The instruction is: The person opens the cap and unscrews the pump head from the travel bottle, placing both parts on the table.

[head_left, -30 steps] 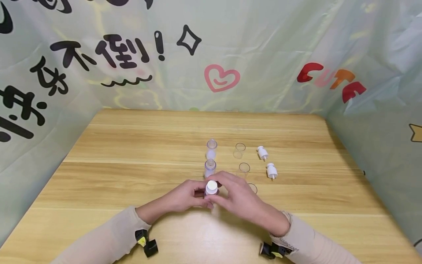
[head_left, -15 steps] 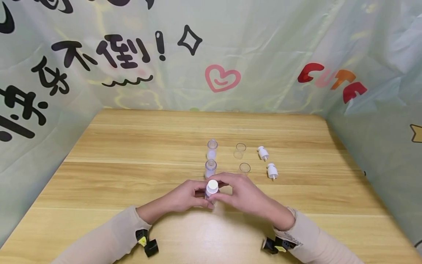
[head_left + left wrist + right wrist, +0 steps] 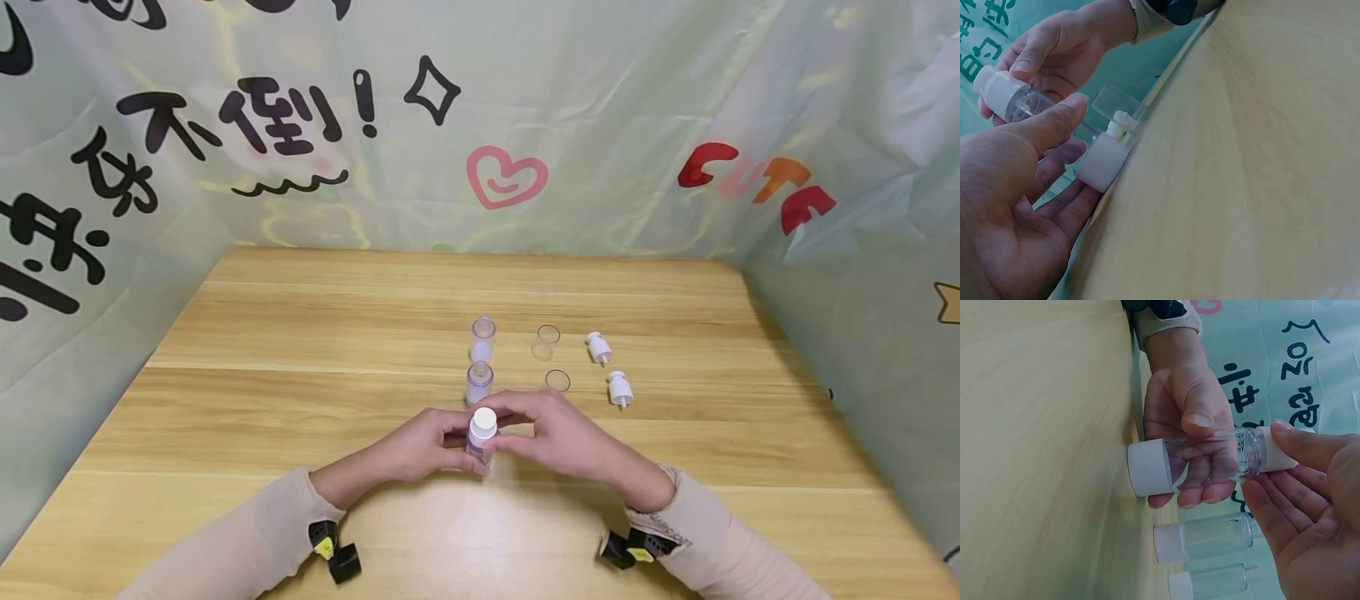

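A clear bottle (image 3: 1225, 450) with a white base stands upright in front of the person. My left hand (image 3: 422, 446) holds it round its see-through body, thumb on one side and fingers on the other. On its neck sits a white pump top (image 3: 484, 420), which my right hand (image 3: 562, 437) pinches between thumb and fingers. The left wrist view shows the pump top (image 3: 1004, 92) on the neck beyond my left thumb. Just behind the held bottle are two similar bottles without tops, the nearer bottle (image 3: 479, 383) and the farther bottle (image 3: 482, 340).
Right of the bottles stand clear caps, a far cap (image 3: 545, 343) and a nearer cap (image 3: 557, 382) partly hidden by my right hand. Two white pump tops lie further right, one pump (image 3: 598, 347) behind the other pump (image 3: 619, 388). A printed curtain (image 3: 600, 100) encloses the wooden table (image 3: 315, 317).
My right hand has shifted slightly right, its thumb moving round the pump top. A third clear cap's rim, visible earlier beside it, is hidden now. The left hand keeps its hold.
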### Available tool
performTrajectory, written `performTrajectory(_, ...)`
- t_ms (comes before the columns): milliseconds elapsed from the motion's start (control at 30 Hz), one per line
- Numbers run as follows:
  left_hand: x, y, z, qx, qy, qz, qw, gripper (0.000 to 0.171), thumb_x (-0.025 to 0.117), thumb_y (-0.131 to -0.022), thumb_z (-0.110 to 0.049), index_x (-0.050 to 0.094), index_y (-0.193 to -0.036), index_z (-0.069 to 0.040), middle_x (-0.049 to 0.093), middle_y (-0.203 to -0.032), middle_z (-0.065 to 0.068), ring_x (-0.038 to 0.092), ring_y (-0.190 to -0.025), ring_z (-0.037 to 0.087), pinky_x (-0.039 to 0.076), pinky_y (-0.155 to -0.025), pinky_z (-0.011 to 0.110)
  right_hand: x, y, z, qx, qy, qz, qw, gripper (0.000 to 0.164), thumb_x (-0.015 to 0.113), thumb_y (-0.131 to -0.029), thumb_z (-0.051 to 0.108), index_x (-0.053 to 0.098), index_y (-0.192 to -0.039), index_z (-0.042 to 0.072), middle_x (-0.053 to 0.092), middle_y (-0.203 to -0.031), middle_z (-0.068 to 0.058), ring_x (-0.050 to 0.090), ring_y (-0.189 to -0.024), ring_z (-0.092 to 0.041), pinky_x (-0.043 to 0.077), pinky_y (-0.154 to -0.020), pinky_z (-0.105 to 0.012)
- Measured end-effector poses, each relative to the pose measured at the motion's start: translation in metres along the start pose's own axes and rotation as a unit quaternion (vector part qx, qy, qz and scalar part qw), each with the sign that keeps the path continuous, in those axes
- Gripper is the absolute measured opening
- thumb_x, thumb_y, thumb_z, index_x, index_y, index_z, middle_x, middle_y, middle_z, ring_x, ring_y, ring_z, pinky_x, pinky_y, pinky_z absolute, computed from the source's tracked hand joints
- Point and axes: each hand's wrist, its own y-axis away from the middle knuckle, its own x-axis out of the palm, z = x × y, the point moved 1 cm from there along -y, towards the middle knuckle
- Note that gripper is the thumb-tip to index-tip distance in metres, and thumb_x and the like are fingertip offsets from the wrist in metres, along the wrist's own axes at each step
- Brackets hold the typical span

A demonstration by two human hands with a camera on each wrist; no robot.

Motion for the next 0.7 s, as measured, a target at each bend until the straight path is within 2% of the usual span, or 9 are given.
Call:
performTrajectory(233,0.0,0.0001,-0.002,-0.001,0.002,-0.003,1.0,0.04,0.081,-0.082,-0.02,0.068,-0.119,-0.014,0.068,-0.117,0.0,0.064,-0.106,0.01,0.051,-0.093,0.025,-0.002,-0.0002,-0.0024,0.001,-0.033,0.014,0.999,0.036,0.07,-0.091,0.018,0.064,-0.124,0.005,0.068,-0.117,-0.001,0.065,-0.105,-0.015,0.054,-0.091,-0.03)
performTrajectory(433,0.0011,-0.0002,-0.0006,0.018,0.012,-0.011,0.9997,0.043,0.082,-0.08,-0.015,0.066,-0.12,-0.009,0.067,-0.118,0.003,0.063,-0.109,0.013,0.051,-0.094,0.026,-0.0028,-0.0002,-0.0015,0.003,-0.033,0.02,0.999,0.036,0.069,-0.092,0.017,0.064,-0.125,0.005,0.067,-0.12,-0.004,0.065,-0.106,-0.014,0.054,-0.091,-0.03)
performTrajectory(700,0.0011,0.0007,0.0002,0.032,0.011,-0.02,0.9992,0.061,0.082,-0.079,-0.016,0.058,-0.135,-0.008,0.066,-0.122,0.006,0.064,-0.109,0.015,0.05,-0.094,0.026,-0.0041,-0.0001,0.0013,0.007,-0.028,0.027,0.999,0.037,0.068,-0.093,0.018,0.062,-0.127,0.006,0.065,-0.123,-0.003,0.063,-0.109,-0.015,0.053,-0.092,-0.031)
